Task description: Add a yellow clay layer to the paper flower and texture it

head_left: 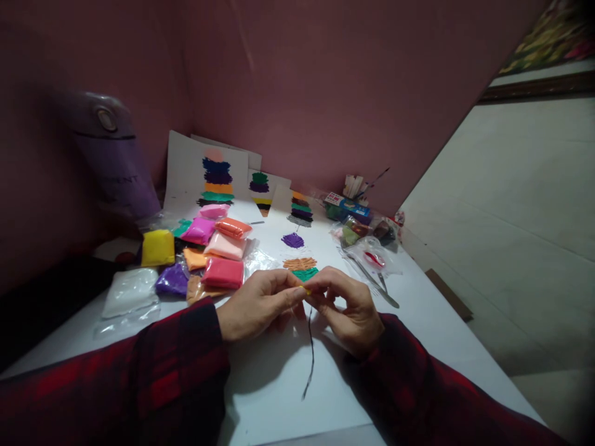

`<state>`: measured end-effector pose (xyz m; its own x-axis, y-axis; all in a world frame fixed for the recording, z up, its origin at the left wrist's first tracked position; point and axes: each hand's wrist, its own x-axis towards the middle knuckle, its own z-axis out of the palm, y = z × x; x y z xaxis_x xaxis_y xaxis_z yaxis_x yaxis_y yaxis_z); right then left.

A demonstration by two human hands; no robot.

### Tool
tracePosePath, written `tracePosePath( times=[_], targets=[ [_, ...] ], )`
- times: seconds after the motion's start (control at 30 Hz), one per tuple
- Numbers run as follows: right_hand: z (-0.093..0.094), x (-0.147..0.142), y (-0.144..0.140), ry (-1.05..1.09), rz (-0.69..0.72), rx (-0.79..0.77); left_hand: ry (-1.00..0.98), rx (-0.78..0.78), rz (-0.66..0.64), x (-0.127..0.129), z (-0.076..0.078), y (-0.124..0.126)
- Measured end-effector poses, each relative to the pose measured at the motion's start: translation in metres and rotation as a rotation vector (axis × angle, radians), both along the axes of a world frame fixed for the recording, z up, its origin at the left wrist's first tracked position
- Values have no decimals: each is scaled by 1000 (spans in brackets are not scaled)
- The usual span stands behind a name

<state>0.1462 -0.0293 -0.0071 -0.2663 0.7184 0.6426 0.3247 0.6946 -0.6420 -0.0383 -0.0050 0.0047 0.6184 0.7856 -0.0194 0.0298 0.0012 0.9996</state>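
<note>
Pinching a tiny yellow clay-like piece between the nearly closed left hand and right hand above the smooth white bench, seemingly for fine control, keeping colourful plastic-wrapped packets reachable at far left.

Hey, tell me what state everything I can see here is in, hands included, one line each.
Left hand: fingers pinched on the yellow bit
Right hand: pinched on it too
Yellow bit: held between both hands' fingertips
Dark strand: slightly curved; lying or hanging, cannot tell
Red packet: filled
Yellow packet: filled
Bottle: standing, lid on
Left sheet: propped up, painted
</note>
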Motion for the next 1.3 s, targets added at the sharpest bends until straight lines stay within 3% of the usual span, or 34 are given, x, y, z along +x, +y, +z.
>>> tracePosePath(
  times=[0.17, 0.43, 0.63, 0.93, 1.3],
  targets=[
    [0, 1, -1, -20, 6, -22, 27, 45, 22, 0, -1, -2],
    [0, 0, 0, 49, -4, 19, -91, -15, 89, 1, 0, -1],
    [1, -1, 3, 96, 63, 53, -147, -107, -21, -1, 0, 1],
    [3, -1, 0, 34, 64, 34, -36, -103, 39, 1, 4, -2],
    [4, -1, 1, 9, 20, 75, -90, -101, 54, 1, 5, -4]
  ],
)
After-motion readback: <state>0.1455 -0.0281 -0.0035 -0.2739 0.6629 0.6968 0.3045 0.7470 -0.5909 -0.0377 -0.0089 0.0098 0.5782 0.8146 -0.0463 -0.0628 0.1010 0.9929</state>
